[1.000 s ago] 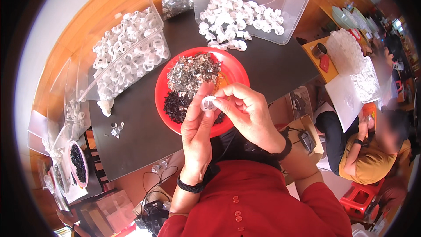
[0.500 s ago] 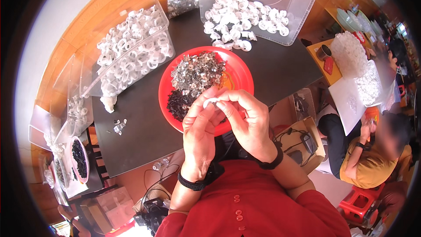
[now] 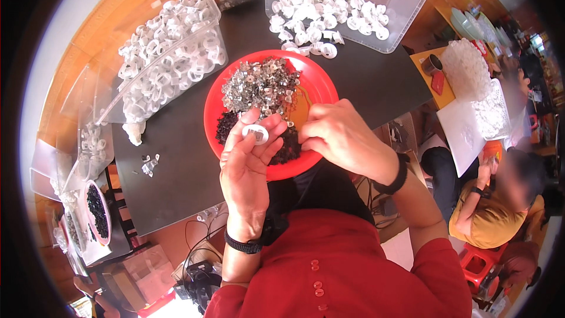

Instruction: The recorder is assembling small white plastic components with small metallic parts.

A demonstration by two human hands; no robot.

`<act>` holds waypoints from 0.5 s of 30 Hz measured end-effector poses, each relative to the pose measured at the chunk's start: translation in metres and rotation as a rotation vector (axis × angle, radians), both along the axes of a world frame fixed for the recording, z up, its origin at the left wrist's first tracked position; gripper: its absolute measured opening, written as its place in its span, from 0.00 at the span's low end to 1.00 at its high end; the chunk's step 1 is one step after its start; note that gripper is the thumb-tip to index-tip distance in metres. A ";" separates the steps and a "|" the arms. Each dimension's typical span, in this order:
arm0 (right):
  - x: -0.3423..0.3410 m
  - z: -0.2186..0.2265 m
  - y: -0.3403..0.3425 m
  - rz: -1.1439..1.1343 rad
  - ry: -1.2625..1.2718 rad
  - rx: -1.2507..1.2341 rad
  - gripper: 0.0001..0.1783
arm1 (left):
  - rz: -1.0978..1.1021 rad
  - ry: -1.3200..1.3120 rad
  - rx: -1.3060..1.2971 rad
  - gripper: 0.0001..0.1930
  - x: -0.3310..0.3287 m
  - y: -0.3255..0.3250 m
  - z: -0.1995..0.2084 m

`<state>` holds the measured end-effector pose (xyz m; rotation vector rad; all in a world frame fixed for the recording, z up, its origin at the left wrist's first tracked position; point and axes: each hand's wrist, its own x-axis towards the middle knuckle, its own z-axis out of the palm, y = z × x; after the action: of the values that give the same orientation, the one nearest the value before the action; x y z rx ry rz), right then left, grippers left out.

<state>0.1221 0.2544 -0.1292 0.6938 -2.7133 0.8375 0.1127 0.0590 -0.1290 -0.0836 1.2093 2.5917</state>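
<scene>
Grip: left hand [image 3: 250, 165] pinches a small white ring piece [image 3: 256, 134] between thumb and fingertips, palm turned up; the piece sits at the fingertips, just over the near edge of the red plate [image 3: 315, 85].
Right hand: right hand [image 3: 341, 135] is curled with its fingertips down on the plate, beside the left hand; whether it has picked something up I cannot tell, because the fingers hide it.
Plate: it holds a heap of small silver metal parts [image 3: 259, 85] at the far side and dark small parts [image 3: 226, 126] at the near side.
Doing it well: I think the white piece should be kept with its open face up and steady, so that a small part can be set into its middle; only one part should be taken at a time, and the pinch should be light so the ring is not squeezed out.
Risk: in my judgement, the parts are tiny and could slip to the black table [image 3: 176, 159].
Pose: both forearms come up from the lower edge, wrists bent inward, hands close together above the plate; each wrist has a dark band.
Around: clear box of white rings [image 3: 170, 53] at the left, a second clear box [image 3: 353, 0] with more of them at the far side.
</scene>
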 end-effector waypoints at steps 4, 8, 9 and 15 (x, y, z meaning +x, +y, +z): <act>-0.019 0.002 0.001 -0.231 0.140 0.016 0.03 | -0.013 -0.010 0.038 0.20 -0.002 -0.002 -0.003; -0.022 0.012 0.017 -0.297 0.136 -0.088 0.04 | -0.009 -0.017 0.058 0.19 -0.004 -0.003 -0.004; -0.021 0.012 0.021 -0.313 0.089 -0.069 0.03 | -0.012 -0.020 0.055 0.18 -0.005 -0.002 -0.005; -0.016 0.010 0.019 -0.245 0.036 -0.006 0.03 | -0.052 -0.016 0.016 0.20 -0.007 -0.004 -0.007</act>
<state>0.1059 0.2734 -0.1191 0.3606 -2.6899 0.7655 0.1059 0.0553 -0.1363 -0.0682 1.1699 2.5503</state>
